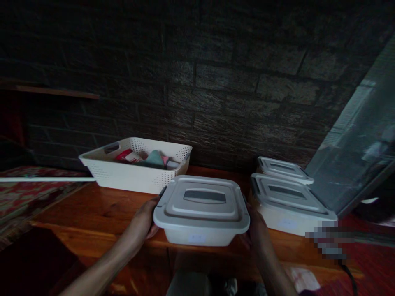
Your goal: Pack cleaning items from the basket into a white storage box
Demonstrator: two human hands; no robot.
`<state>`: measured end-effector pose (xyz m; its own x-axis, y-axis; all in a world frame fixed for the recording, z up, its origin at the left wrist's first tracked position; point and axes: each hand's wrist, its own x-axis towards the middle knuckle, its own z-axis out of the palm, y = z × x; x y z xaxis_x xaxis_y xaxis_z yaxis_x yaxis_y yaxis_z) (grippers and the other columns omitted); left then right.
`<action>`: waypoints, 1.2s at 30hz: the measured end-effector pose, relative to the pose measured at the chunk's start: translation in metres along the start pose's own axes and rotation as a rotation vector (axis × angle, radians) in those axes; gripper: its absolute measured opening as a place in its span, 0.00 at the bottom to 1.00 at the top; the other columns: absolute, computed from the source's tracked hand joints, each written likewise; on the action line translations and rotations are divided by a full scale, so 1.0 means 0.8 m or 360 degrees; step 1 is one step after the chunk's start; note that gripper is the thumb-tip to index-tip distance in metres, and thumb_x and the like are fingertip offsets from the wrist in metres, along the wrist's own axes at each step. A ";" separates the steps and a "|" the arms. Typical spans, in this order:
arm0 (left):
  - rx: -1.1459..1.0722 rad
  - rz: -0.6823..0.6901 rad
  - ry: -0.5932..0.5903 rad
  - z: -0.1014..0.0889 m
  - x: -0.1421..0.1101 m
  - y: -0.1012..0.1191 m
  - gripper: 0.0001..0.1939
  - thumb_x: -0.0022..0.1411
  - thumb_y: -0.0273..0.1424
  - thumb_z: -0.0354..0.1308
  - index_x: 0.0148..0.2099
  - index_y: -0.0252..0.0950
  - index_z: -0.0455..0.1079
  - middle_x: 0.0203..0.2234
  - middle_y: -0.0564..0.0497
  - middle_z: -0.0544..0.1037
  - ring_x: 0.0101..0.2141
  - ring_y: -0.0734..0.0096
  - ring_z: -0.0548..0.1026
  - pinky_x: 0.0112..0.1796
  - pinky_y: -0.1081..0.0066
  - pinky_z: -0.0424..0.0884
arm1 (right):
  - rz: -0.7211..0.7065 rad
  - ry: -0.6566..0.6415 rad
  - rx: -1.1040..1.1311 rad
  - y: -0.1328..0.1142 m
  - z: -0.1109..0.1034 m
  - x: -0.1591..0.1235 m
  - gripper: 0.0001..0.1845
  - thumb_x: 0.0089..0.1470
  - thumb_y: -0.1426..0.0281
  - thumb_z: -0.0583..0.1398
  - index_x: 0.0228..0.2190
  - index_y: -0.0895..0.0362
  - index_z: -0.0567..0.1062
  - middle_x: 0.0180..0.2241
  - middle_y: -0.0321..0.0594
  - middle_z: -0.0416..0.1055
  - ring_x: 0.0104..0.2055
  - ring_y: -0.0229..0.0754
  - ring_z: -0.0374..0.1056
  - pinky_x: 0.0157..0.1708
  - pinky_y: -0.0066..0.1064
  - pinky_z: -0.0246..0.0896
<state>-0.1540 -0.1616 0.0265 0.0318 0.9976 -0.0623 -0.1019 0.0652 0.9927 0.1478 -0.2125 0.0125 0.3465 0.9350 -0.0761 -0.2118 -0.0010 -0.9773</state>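
A white lidded storage box [202, 213] with a grey handle on its lid is held level at the front edge of the wooden table. My left hand [148, 218] grips its left side and my right hand [256, 226] its right side, both with fingers wrapped round or under the rim. The lid sits on the box, so its contents are hidden. A pale label shows on the front wall. Right of my right hand stands a second white lidded box [290, 201], with a smaller-looking one [284, 168] behind it.
A cream perforated basket [129, 174] with cloths and a red-and-white item stands at the back left of the wooden table [101, 209]. A dark brick wall [191, 90] rises behind. A glassy panel [354, 148] leans at the right, and a blurred-out object lies near the right corner.
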 end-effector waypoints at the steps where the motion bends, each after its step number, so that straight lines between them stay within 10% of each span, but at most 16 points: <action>1: 0.0023 0.0023 -0.0018 -0.001 0.000 -0.002 0.19 0.62 0.45 0.53 0.25 0.37 0.61 0.09 0.60 0.57 0.11 0.80 0.49 0.15 0.77 0.43 | 0.0064 -0.0006 0.0083 0.000 0.000 -0.001 0.27 0.57 0.45 0.56 0.22 0.54 0.65 0.07 0.27 0.52 0.07 0.32 0.42 0.05 0.23 0.39; 5: -0.0061 0.0054 -0.0053 0.001 -0.003 -0.006 0.24 0.65 0.49 0.51 0.26 0.36 0.64 0.09 0.60 0.55 0.12 0.80 0.48 0.15 0.77 0.44 | 0.0143 -0.0078 0.0184 0.000 -0.002 -0.008 0.29 0.57 0.46 0.58 0.18 0.55 0.63 0.07 0.28 0.51 0.07 0.30 0.42 0.06 0.22 0.39; 9: -0.0079 0.0195 0.0030 0.005 -0.001 0.002 0.32 0.64 0.51 0.54 0.63 0.38 0.65 0.16 0.59 0.69 0.13 0.76 0.60 0.16 0.77 0.56 | 0.0248 -0.0074 0.0101 -0.002 -0.002 -0.014 0.34 0.57 0.41 0.56 0.16 0.55 0.61 0.07 0.30 0.51 0.08 0.30 0.43 0.08 0.22 0.38; 12: 0.0024 0.0479 -0.0003 -0.003 0.000 0.012 0.32 0.66 0.50 0.52 0.64 0.36 0.66 0.38 0.46 0.83 0.37 0.61 0.79 0.39 0.67 0.75 | 0.0322 -0.0072 0.0005 -0.007 -0.003 -0.027 0.37 0.55 0.36 0.52 0.17 0.56 0.63 0.08 0.32 0.53 0.08 0.31 0.46 0.09 0.22 0.38; 16: 0.0597 0.0663 0.0043 -0.026 -0.013 0.033 0.26 0.70 0.47 0.48 0.59 0.40 0.73 0.56 0.48 0.77 0.59 0.56 0.71 0.62 0.60 0.60 | 0.0054 0.0093 -0.0248 -0.020 -0.017 -0.059 0.38 0.55 0.37 0.53 0.46 0.56 0.74 0.14 0.30 0.60 0.12 0.34 0.52 0.12 0.23 0.43; 20: 0.1040 0.0635 0.0035 -0.040 -0.024 0.061 0.24 0.70 0.48 0.48 0.51 0.38 0.78 0.47 0.48 0.83 0.49 0.53 0.77 0.54 0.61 0.68 | -0.0397 0.0164 -0.0734 -0.040 -0.038 -0.067 0.41 0.56 0.42 0.57 0.61 0.56 0.68 0.18 0.33 0.65 0.20 0.41 0.63 0.18 0.28 0.56; 26: 0.1239 0.0659 -0.0192 -0.026 -0.016 0.088 0.21 0.67 0.44 0.51 0.36 0.34 0.79 0.31 0.48 0.83 0.35 0.59 0.78 0.37 0.69 0.71 | -0.0623 -0.0259 -0.1385 -0.079 -0.038 -0.031 0.33 0.62 0.47 0.52 0.50 0.60 0.79 0.37 0.48 0.80 0.44 0.54 0.75 0.42 0.35 0.67; 36: 0.1305 0.0697 -0.0178 -0.006 -0.023 0.106 0.18 0.63 0.41 0.53 0.33 0.34 0.78 0.25 0.48 0.81 0.29 0.61 0.76 0.30 0.72 0.68 | -0.0737 -0.0378 -0.1443 -0.102 -0.023 -0.033 0.31 0.65 0.47 0.48 0.35 0.57 0.78 0.32 0.47 0.77 0.39 0.53 0.74 0.38 0.35 0.64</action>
<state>-0.1680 -0.1744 0.1110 0.2565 0.9179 0.3027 0.6044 -0.3967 0.6909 0.1729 -0.2439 0.0903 0.0095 0.9574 0.2887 0.6948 0.2013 -0.6905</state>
